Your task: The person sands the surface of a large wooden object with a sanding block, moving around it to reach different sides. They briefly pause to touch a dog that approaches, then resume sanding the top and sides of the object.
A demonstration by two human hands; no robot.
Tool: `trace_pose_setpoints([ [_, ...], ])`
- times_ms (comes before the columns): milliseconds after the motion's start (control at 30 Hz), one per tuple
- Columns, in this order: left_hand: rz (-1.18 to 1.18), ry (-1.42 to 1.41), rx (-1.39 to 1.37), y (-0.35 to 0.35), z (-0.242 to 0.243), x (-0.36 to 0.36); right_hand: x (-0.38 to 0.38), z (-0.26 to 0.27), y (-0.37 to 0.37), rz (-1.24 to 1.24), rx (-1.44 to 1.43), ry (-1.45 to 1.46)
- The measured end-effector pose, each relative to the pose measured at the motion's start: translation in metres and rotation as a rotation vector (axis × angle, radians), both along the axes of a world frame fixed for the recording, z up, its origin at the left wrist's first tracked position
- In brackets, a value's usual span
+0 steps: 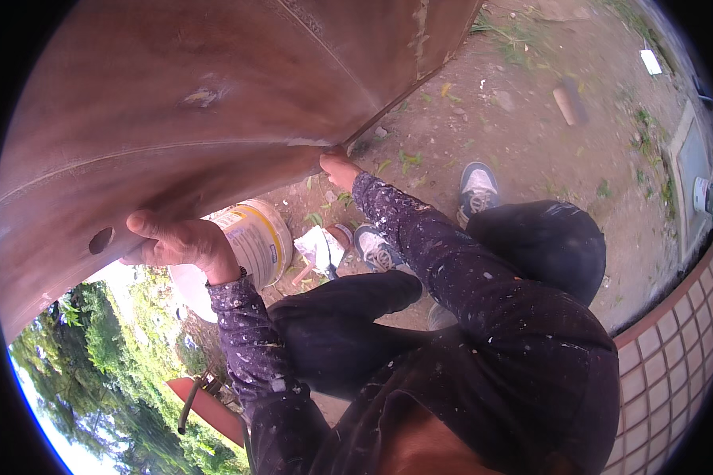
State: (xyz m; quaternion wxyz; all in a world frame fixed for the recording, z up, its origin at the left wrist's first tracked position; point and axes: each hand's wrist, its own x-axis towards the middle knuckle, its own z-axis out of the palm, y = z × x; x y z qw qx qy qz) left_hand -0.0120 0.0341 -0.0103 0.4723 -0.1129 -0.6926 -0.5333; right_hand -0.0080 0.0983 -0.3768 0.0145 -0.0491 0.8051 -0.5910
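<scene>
A large brown panel (172, 142), door-like, with pale seams and a round hole (101, 240) near its edge, fills the upper left. My left hand (184, 243) grips its near edge close to that hole, thumb on the face; the fingertips are partly hidden. At the panel's far lower corner, my right hand (337, 167) has its fingers closed on the edge. Both dark sleeves are flecked with paint. Beneath the panel, between my hands, is a plastic bucket (267, 240) with a yellow band and printed label, partly covered by the panel and my left hand.
Beside my shoes (478, 190) lie a white sheet-like item (318, 246) and a reddish round container (340, 235). A brown block (565, 105) rests on the dirt. A tiled surface (659, 344) borders the right; a red wheelbarrow (211, 409) shows lower left.
</scene>
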Motion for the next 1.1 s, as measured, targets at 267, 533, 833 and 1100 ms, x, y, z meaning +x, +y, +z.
trace_pose_setpoints([
  [267,-0.025,-0.008,0.013,0.001,-0.001,0.0,-0.011,0.006,-0.017,-0.095,0.077,-0.216],
  [533,0.046,-0.035,0.021,0.007,-0.001,0.001,-0.003,0.023,-0.007,-0.444,-0.779,-0.493],
  [833,0.043,-0.077,0.021,0.011,-0.001,0.007,-0.004,0.034,-0.01,-0.564,-0.765,-0.484],
  [1100,0.033,-0.056,0.036,0.008,-0.002,0.007,0.004,0.06,-0.001,-0.44,-0.628,-0.554],
])
